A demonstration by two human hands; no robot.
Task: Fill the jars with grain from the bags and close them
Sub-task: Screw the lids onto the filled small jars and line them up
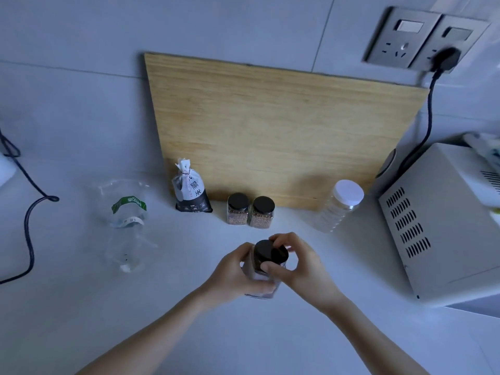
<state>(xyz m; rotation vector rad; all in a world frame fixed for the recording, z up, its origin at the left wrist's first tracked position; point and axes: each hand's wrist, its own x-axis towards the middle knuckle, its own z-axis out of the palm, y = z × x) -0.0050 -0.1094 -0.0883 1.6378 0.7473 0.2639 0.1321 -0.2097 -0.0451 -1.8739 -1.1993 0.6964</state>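
Observation:
A small clear jar (260, 286) stands on the white counter near the middle, and my left hand (238, 274) wraps around its body. Its black lid (270, 254) sits on top, pinched by the fingers of my right hand (300, 263). What the jar contains is hidden by my hands. Behind them, two closed jars (238, 209) (262, 212) with black lids hold brown grain. A tied black-and-white grain bag (190, 189) stands to their left. An emptied clear plastic bag (127, 220) with a green label lies further left.
A wooden board (270, 125) leans against the wall behind the jars. A tall clear jar with a white lid (338, 205) stands at the right, next to a beige appliance (438, 220). A black cable (29, 212) trails at the left; wall sockets (422, 39) are above.

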